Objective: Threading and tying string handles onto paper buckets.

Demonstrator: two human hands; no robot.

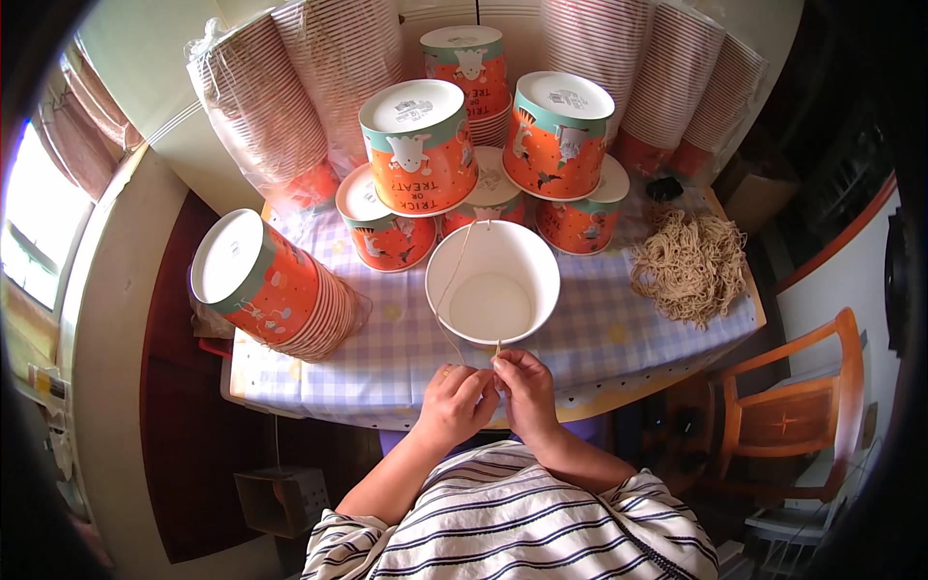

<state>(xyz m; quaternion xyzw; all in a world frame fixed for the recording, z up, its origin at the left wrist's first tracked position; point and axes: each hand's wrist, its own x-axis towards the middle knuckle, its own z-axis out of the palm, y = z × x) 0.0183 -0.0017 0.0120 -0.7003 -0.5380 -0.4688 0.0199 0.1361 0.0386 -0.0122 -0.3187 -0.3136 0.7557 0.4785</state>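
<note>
Upright in front of me, a paper bucket (491,304) shows its white inside. A thin beige cord (445,300) runs from the bucket's far rim, over the opening, down to my hands. My left hand (454,401) is closed beside the near rim, with the cord running into its fingers. Close against it, my right hand (525,385) pinches a short piece of cord at the near rim. The fingertips of both hands meet, so how the cord lies between them is partly hidden.
Behind stand several upside-down orange and green buckets (420,164), piled up. A leaning bucket stack (290,290) is at left; tall wrapped stacks (261,116) line the back. A heap of beige cords (691,266) lies right on the checked tablecloth (599,333). A wooden chair (788,420) stands at right.
</note>
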